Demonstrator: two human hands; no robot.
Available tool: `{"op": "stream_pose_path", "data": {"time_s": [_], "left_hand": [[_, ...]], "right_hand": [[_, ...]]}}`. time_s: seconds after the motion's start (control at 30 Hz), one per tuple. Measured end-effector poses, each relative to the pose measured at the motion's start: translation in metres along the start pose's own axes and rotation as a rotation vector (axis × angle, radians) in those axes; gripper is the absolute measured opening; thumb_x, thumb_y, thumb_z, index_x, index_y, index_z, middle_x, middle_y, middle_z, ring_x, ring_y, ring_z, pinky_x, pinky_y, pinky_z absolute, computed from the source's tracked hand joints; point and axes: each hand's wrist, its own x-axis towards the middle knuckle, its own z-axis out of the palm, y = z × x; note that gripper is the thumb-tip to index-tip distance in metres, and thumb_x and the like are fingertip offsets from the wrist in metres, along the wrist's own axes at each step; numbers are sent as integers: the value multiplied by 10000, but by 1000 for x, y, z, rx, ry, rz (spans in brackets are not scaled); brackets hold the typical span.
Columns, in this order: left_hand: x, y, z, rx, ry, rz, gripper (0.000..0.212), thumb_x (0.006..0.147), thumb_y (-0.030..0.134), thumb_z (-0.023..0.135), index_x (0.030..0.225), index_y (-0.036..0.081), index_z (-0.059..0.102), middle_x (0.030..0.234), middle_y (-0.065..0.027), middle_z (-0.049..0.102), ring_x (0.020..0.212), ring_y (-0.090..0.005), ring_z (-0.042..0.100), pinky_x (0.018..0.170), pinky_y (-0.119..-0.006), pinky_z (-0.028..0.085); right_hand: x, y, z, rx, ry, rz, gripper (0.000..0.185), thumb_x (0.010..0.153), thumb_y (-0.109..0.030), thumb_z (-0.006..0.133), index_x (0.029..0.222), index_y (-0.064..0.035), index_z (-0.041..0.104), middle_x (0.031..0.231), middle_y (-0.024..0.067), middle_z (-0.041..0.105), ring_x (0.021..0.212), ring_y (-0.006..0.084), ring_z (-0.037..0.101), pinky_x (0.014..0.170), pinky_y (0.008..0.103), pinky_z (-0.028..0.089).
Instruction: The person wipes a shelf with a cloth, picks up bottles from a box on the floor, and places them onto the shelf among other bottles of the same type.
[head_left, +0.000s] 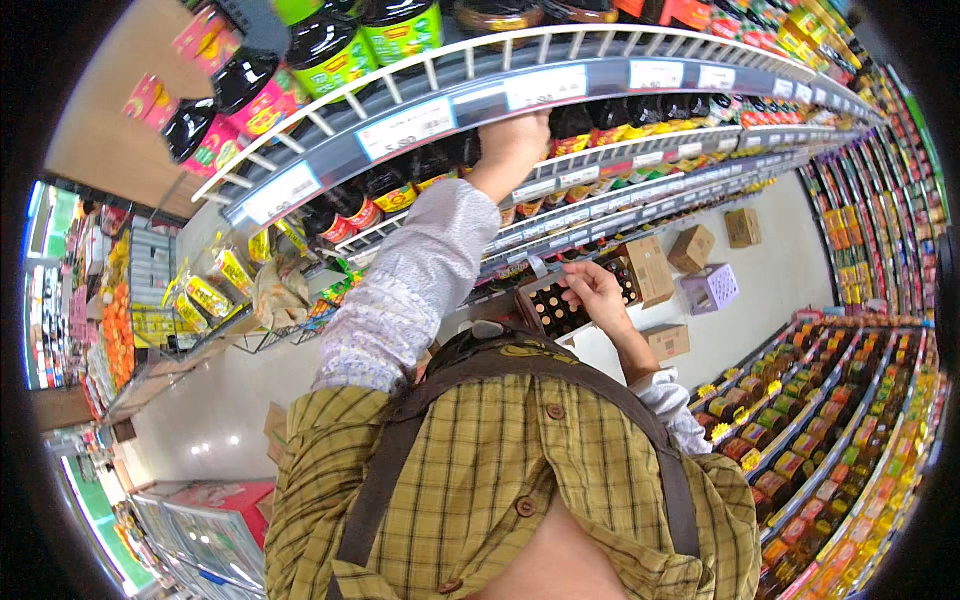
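Observation:
My left hand (514, 142) reaches into a shelf of dark sauce bottles (390, 187). Its fingers disappear behind the price rail (480, 105) of the shelf above, so whatever they touch is hidden. Lower down, my right hand (598, 294) hovers by an open carton (534, 309) packed with dark capped bottles (556, 307). The right fingers are loosely curled and slightly apart, with nothing visible in them.
Larger bottles with green labels (334, 56) stand behind a white wire guard (469, 64) on the upper shelf. Cardboard boxes (649, 271) and a purple stool (709, 289) occupy the aisle floor. Bottle shelves (817, 420) rise on the right. Bagged goods (206, 289) sit at left.

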Motion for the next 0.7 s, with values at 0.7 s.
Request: {"op": "stream_pose_path", "data": {"time_s": [0.7], "left_hand": [[-158, -75, -149, -69, -36, 96, 100, 805, 200, 615, 864, 120, 631, 766, -56, 633, 665, -232, 619, 567, -366, 501]], "right_hand": [[26, -5, 41, -272, -237, 10, 242, 921, -153, 549, 1107, 1, 555, 853, 73, 638, 646, 115, 604, 583, 249, 498]]}}
